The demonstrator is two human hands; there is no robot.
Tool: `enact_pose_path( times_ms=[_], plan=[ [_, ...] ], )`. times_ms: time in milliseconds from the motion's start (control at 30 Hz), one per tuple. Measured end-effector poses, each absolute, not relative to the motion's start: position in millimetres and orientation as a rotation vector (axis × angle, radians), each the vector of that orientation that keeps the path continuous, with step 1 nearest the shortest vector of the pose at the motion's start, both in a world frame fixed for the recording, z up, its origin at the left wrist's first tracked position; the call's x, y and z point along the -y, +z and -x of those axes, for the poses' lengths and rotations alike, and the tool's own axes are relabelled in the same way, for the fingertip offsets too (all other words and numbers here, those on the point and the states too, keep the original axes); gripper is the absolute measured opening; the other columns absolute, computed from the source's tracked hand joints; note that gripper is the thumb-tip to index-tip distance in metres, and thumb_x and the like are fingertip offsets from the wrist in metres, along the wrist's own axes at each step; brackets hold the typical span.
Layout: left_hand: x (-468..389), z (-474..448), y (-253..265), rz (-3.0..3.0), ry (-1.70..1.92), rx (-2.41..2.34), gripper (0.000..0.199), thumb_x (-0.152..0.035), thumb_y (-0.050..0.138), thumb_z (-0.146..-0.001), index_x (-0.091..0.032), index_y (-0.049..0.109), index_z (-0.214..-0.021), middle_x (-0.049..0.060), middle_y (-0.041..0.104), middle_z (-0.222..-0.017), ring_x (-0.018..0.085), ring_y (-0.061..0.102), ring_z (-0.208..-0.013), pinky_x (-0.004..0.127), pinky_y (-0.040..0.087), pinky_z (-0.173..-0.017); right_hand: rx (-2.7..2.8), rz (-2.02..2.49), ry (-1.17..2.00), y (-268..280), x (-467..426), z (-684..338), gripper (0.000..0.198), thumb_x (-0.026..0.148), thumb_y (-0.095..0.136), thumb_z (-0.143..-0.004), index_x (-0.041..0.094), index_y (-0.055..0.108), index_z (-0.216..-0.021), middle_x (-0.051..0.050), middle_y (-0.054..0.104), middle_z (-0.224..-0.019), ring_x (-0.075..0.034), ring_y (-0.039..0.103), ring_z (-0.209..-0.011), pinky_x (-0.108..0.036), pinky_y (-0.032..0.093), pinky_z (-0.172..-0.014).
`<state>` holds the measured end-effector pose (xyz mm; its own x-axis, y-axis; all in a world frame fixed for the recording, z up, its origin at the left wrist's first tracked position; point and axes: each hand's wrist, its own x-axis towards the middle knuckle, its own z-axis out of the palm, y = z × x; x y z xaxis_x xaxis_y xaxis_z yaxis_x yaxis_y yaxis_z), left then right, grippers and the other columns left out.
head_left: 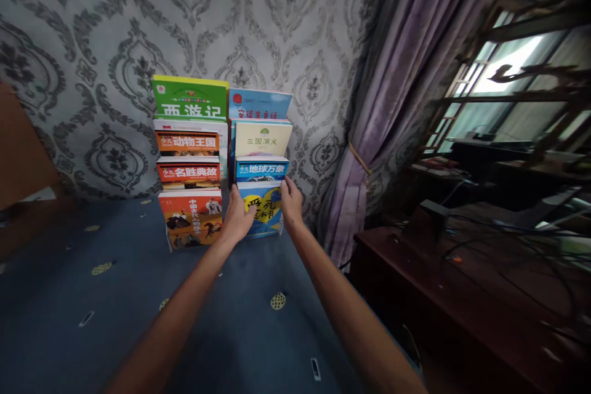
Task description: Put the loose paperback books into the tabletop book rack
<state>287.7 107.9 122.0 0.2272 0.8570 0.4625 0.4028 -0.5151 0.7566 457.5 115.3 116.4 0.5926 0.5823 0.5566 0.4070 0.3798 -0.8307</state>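
Observation:
At the front right of a stepped book stand stands a blue book (260,223) with a yellow heart and black title on its cover. My left hand (239,217) grips its left edge, thumb across the cover. The right edge is pinched by my right hand (290,200). Behind it rise a blue book with a white title (261,170), a cream book (264,138) and a light blue book (260,103). The left column holds an orange-red book (191,218) in front, two books with orange title bands behind, and a green book (190,95) at the back.
The stand rests on a dark blue patterned cloth (258,345) against a grey patterned wall (286,31). A tied purple curtain (369,129) hangs to the right. Beyond it is a dark red desk (415,271) with cables. A brown panel (23,148) stands at the left edge.

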Motion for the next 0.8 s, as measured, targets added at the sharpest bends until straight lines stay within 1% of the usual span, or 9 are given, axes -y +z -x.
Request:
enact_pose_path(
  times_ms=[100, 167, 233, 300, 400, 500, 600, 700, 800],
  plan=[
    [-81.3, -269.9, 118.3, -2.149, 1.260, -1.026, 0.074, -0.023, 0.056, -0.088, -0.013, 0.023, -0.153, 0.022, 0.031, -0.161, 0.030, 0.031, -0.151, 0.048, 0.032, -0.122, 0.942, 1.223, 0.011, 115.8, -92.3, -444.6, 0.058, 0.049, 0.044, -0.092, 0.014, 0.054, -0.137, -0.018, 0.056, -0.143, -0.031, 0.050, -0.134, -0.054, 0.037, -0.114],
    [-63.4, -247.8, 120.1, -2.247, 1.327, -0.931, 0.060, -0.026, 0.047, -0.095, -0.019, 0.028, -0.152, 0.018, 0.037, -0.158, 0.027, 0.039, -0.146, 0.047, 0.038, -0.118, 0.997, 1.183, -0.086, 115.0, -70.1, -428.6, 0.052, 0.046, 0.042, -0.095, 0.019, 0.052, -0.139, -0.015, 0.056, -0.142, -0.028, 0.050, -0.133, -0.052, 0.038, -0.113],
    [-53.9, -219.3, 126.5, -2.335, 1.484, -0.967, 0.048, -0.025, 0.041, -0.098, -0.023, 0.038, -0.146, 0.013, 0.047, -0.149, 0.026, 0.044, -0.141, 0.049, 0.036, -0.119, 1.144, 1.145, -0.084, 113.4, -49.3, -406.3, 0.043, 0.042, 0.040, -0.099, 0.023, 0.057, -0.133, -0.012, 0.062, -0.134, -0.026, 0.056, -0.126, -0.049, 0.042, -0.111],
    [-57.7, -188.3, 133.9, -2.359, 1.699, -1.121, 0.043, -0.024, 0.044, -0.097, -0.021, 0.044, -0.140, 0.014, 0.049, -0.142, 0.027, 0.044, -0.139, 0.051, 0.032, -0.121, 1.311, 1.106, 0.003, 109.5, -36.8, -380.1, 0.040, 0.039, 0.039, -0.100, 0.025, 0.060, -0.130, -0.010, 0.066, -0.129, -0.025, 0.060, -0.122, -0.047, 0.045, -0.109],
    [-84.5, -147.5, 136.6, -2.215, 1.929, -1.342, 0.050, -0.027, 0.052, -0.092, -0.016, 0.043, -0.140, 0.017, 0.046, -0.141, 0.031, 0.039, -0.141, 0.052, 0.030, -0.121, 1.474, 1.047, 0.135, 98.1, -39.3, -342.6, 0.046, 0.042, 0.042, -0.100, 0.024, 0.055, -0.140, -0.009, 0.059, -0.142, -0.024, 0.053, -0.134, -0.046, 0.040, -0.116],
    [-116.6, -123.0, 125.7, -2.023, 1.864, -1.392, 0.063, -0.032, 0.059, -0.086, -0.012, 0.040, -0.143, 0.020, 0.048, -0.141, 0.032, 0.043, -0.138, 0.051, 0.036, -0.117, 1.486, 1.057, 0.238, 83.2, -57.8, -316.5, 0.061, 0.051, 0.043, -0.099, 0.022, 0.040, -0.152, -0.009, 0.044, -0.157, -0.025, 0.040, -0.146, -0.047, 0.032, -0.122],
    [-135.0, -116.2, 110.6, -1.879, 1.696, -1.319, 0.061, -0.031, 0.057, -0.086, -0.013, 0.041, -0.142, 0.019, 0.053, -0.139, 0.029, 0.052, -0.132, 0.047, 0.041, -0.114, 1.434, 1.103, 0.314, 71.3, -76.8, -303.2, 0.072, 0.058, 0.042, -0.097, 0.018, 0.032, -0.156, -0.011, 0.034, -0.163, -0.026, 0.031, -0.151, -0.050, 0.026, -0.124],
    [-138.2, -119.3, 101.4, -1.861, 1.579, -1.272, 0.055, -0.032, 0.051, -0.086, -0.011, 0.048, -0.136, 0.018, 0.062, -0.130, 0.028, 0.061, -0.120, 0.047, 0.047, -0.108, 1.402, 1.138, 0.364, 64.6, -89.7, -297.1, 0.075, 0.060, 0.041, -0.096, 0.015, 0.032, -0.156, -0.014, 0.036, -0.161, -0.028, 0.034, -0.150, -0.051, 0.027, -0.124],
    [-135.9, -123.3, 98.9, -1.866, 1.567, -1.342, 0.049, -0.032, 0.049, -0.085, -0.010, 0.054, -0.129, 0.017, 0.067, -0.120, 0.028, 0.064, -0.110, 0.047, 0.050, -0.102, 1.404, 1.145, 0.387, 61.5, -97.6, -293.6, 0.077, 0.060, 0.040, -0.096, 0.011, 0.031, -0.156, -0.017, 0.039, -0.159, -0.028, 0.038, -0.148, -0.048, 0.031, -0.122]
  ],
)
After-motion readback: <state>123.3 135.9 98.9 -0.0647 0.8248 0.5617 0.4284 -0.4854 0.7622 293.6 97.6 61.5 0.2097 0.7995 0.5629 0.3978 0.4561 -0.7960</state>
